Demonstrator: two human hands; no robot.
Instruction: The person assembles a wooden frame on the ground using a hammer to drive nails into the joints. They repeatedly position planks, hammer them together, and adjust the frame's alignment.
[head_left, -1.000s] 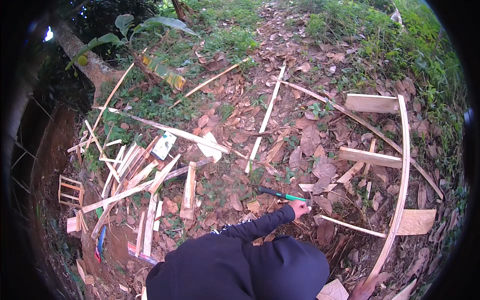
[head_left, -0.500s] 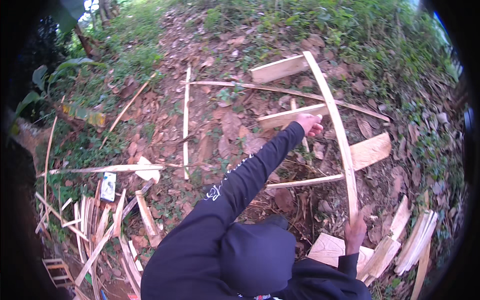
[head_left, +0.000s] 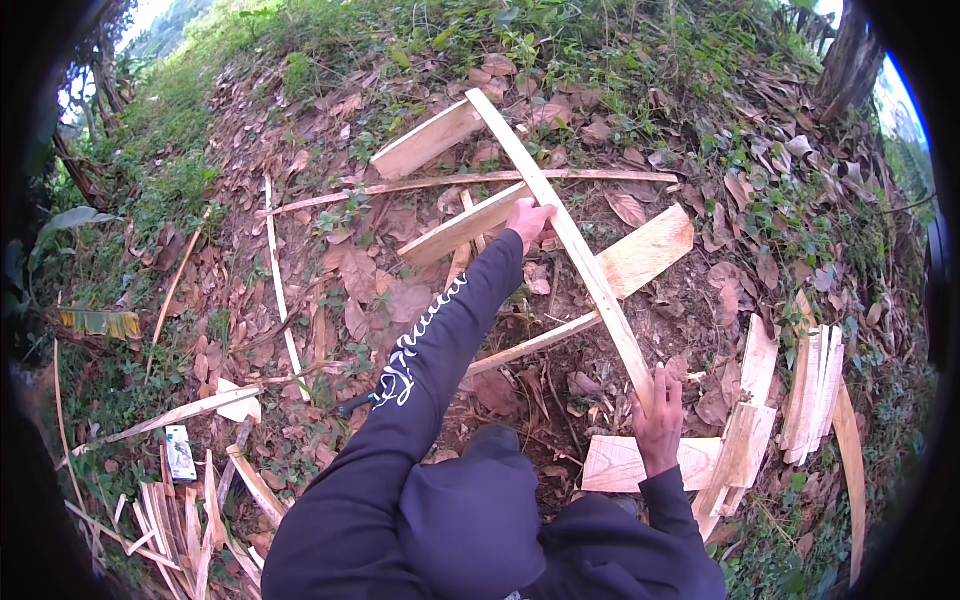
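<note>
The left hand (head_left: 530,220) is set against a long wooden strip (head_left: 574,250) beside its middle board (head_left: 463,225), grip unclear; the near end is grasped by the right hand (head_left: 660,428) over leaf-strewn ground (head_left: 350,290). Probably light and springy, the strip is best held near its boards.

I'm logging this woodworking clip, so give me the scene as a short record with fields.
Place: outdoors, on leaf-strewn ground with green plants
Left hand: at the long strip, beside the middle board; exact grip unclear
Right hand: holding the long strip near its lower end
Right of long strip: a wide board
Lower right: a flat board on the ground
Lower left: a pile of sticks, a white packet
</note>
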